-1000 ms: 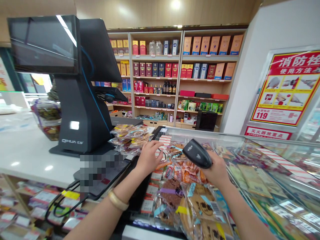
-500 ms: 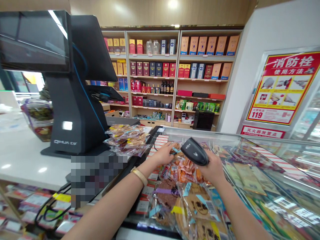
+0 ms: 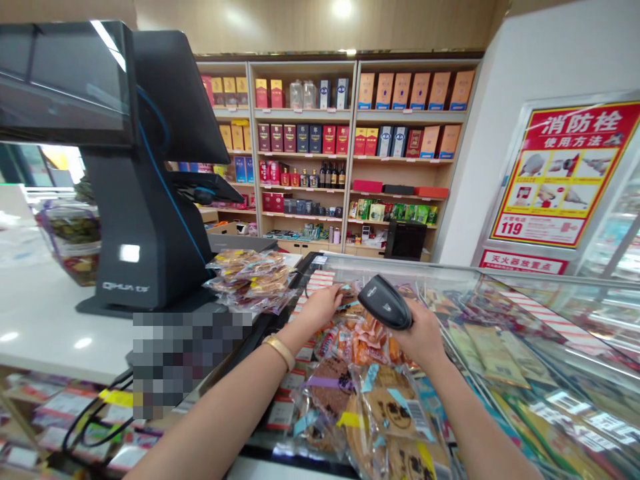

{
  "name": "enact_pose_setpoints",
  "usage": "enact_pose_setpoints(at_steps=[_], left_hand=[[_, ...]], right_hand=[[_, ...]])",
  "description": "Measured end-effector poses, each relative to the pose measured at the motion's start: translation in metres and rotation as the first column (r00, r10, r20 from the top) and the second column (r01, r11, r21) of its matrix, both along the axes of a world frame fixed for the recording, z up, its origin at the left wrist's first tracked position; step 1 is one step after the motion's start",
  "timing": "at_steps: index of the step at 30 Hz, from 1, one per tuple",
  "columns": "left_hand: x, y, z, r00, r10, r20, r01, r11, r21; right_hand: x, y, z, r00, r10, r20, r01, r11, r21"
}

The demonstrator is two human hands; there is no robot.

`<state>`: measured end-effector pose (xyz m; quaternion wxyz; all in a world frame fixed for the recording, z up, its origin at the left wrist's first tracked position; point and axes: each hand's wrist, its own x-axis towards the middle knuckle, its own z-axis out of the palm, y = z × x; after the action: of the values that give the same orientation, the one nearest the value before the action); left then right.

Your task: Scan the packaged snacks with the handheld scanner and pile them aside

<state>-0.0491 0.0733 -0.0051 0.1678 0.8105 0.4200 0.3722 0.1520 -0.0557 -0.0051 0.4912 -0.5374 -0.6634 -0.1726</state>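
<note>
The work looks partway: a packet pile (image 3: 250,281) sits beside the till (image 3: 133,213), loose packets (image 3: 393,403) lie below — the right hand (image 3: 423,333) clamped round a scanner (image 3: 385,303) above them, the left hand's (image 3: 320,310) fingers at a bagged biscuit (image 3: 351,309), pinching or not unclear.

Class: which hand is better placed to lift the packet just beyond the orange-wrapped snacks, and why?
Probably the left hand: it is at that packet, though its grip is unclear. The right hand is wrapped around the black scanner.
</note>
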Motion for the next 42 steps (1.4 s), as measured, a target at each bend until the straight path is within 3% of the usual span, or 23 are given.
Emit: enact_pose_setpoints(at_steps=[5,8,11,14,21,28,37,42], left_hand=[[-0.016,-0.001,0.005,0.984,0.095,0.151,-0.095,0.995,-0.005],[-0.024,-0.006,0.005,0.931,0.072,0.357,-0.044,0.995,-0.086],[-0.028,-0.02,0.007,0.744,0.033,0.667,0.168,0.957,-0.236],[-0.032,-0.039,0.012,0.591,0.05,0.805,0.333,0.894,-0.3],[-0.039,-0.065,0.015,0.474,0.105,0.874,0.441,0.831,-0.339],[-0.043,-0.069,0.01,0.333,0.111,0.936,0.541,0.79,-0.286],[-0.047,-0.069,0.008,0.282,0.089,0.955,0.597,0.763,-0.248],[-0.043,-0.072,0.012,0.17,0.189,0.967,0.645,0.721,-0.254]], right_hand=[[-0.001,-0.001,0.001,1.0,0.012,-0.006,-0.012,1.0,-0.023],[-0.003,-0.002,0.003,0.999,0.031,-0.008,-0.031,0.999,-0.021],[-0.006,-0.004,0.006,0.998,0.056,-0.002,-0.056,0.998,-0.027],[-0.009,-0.006,0.008,0.998,0.065,-0.001,-0.065,0.997,-0.031],[-0.011,-0.006,0.008,0.997,0.082,-0.001,-0.082,0.996,-0.025],[-0.011,-0.006,0.006,0.994,0.112,0.017,-0.111,0.992,-0.054],[-0.021,-0.012,0.01,0.973,0.199,0.114,-0.178,0.969,-0.17],[-0.027,-0.013,0.008,0.963,0.234,0.133,-0.197,0.95,-0.242]])
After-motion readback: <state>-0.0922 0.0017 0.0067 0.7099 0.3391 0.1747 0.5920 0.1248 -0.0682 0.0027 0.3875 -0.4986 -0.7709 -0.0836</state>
